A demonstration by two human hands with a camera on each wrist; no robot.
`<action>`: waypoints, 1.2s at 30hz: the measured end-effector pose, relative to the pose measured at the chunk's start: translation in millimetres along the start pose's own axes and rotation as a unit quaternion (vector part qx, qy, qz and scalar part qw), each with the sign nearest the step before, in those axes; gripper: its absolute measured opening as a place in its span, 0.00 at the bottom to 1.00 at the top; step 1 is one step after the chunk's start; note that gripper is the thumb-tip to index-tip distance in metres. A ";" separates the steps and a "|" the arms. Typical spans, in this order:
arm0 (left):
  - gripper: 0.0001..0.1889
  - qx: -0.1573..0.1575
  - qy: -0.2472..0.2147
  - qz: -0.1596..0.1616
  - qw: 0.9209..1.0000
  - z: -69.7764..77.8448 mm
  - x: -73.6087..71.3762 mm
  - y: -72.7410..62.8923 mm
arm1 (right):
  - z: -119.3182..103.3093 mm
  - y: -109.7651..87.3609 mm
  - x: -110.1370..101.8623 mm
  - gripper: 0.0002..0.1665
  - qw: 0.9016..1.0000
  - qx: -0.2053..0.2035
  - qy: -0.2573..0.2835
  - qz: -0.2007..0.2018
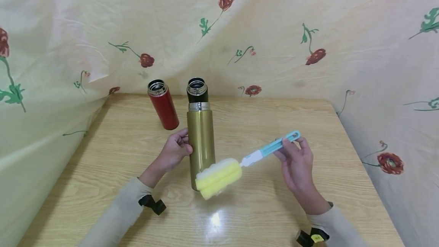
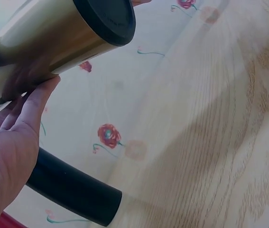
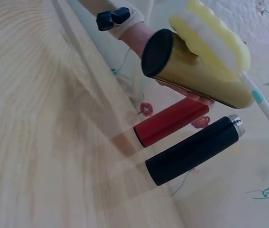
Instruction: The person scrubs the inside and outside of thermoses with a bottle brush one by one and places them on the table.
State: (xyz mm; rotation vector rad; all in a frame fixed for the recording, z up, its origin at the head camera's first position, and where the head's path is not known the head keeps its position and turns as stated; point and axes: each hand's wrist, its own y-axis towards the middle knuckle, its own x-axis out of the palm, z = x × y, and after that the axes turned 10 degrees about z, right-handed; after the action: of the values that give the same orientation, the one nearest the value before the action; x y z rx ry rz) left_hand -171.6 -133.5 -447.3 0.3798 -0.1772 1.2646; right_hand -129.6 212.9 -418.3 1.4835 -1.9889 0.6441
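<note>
grips gold bottle [image 1: 201, 136] with left hand [image 1: 173, 151] | likely stiff, slick; hold mid-body | pinches brush [image 1: 252, 158] with right hand [image 1: 297, 163]

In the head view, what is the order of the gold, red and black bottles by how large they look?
1. gold bottle
2. red bottle
3. black bottle, by visible part only; the gold bottle hides its lower part, so its full size is unsure.

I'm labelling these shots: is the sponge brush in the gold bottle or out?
Out: in the head view, the sponge brush has its yellow head fully visible, in front of the gold bottle's lower part.
</note>
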 end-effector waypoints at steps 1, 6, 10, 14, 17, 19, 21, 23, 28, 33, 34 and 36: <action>0.52 0.001 0.003 -0.001 1.000 0.0 0.5 -0.2 | -0.3 1.7 1.2 0.08 1.000 -0.003 0.005 0.004; 0.56 -0.005 0.009 0.004 1.000 0.0 1.6 -1.3 | -3.0 10.7 8.0 0.09 0.999 -0.009 0.015 0.028; 0.57 -0.010 0.015 0.004 1.000 -0.5 1.6 -1.9 | -5.5 18.2 14.8 0.09 0.999 -0.017 0.014 0.045; 0.53 -0.003 0.015 -0.003 1.000 -2.9 1.2 -2.2 | -6.8 25.8 22.5 0.11 0.998 -0.026 0.010 0.058; 0.48 0.007 0.013 -0.006 1.000 -4.7 1.3 -2.4 | -7.3 31.6 28.5 0.12 0.997 -0.035 0.012 0.062; 0.46 0.010 0.011 -0.007 1.000 -5.1 1.8 -2.5 | -7.7 35.6 32.7 0.12 0.997 -0.043 0.017 0.063; 0.48 0.010 0.012 -0.009 1.000 -5.0 2.5 -2.6 | -8.2 39.8 37.3 0.12 0.997 -0.051 0.023 0.062; 0.52 0.008 0.015 -0.009 1.000 -4.8 2.8 -3.1 | -8.2 44.3 42.2 0.13 0.996 -0.058 0.035 0.060; 0.56 -0.003 0.022 -0.010 1.000 -5.3 2.7 -3.4 | -7.9 54.6 54.9 0.15 0.994 -0.073 0.057 0.059; 0.57 -0.004 0.034 -0.006 0.999 -5.3 2.7 -3.5 | -7.5 60.6 65.4 0.15 0.992 -0.082 0.078 0.064; 0.57 -0.003 0.036 -0.005 0.999 -5.3 2.5 -3.6 | -7.5 61.4 66.9 0.15 0.991 -0.084 0.080 0.064; 0.58 -0.001 0.040 -0.002 0.999 -4.5 2.5 -3.4 | -7.4 62.7 69.3 0.16 0.990 -0.086 0.085 0.066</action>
State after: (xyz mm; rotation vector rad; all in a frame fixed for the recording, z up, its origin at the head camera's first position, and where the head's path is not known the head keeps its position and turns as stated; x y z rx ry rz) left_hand -167.9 -130.4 -451.2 0.3259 -0.1096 1.2741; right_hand -204.1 187.1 -367.7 1.1647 -1.9675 0.6153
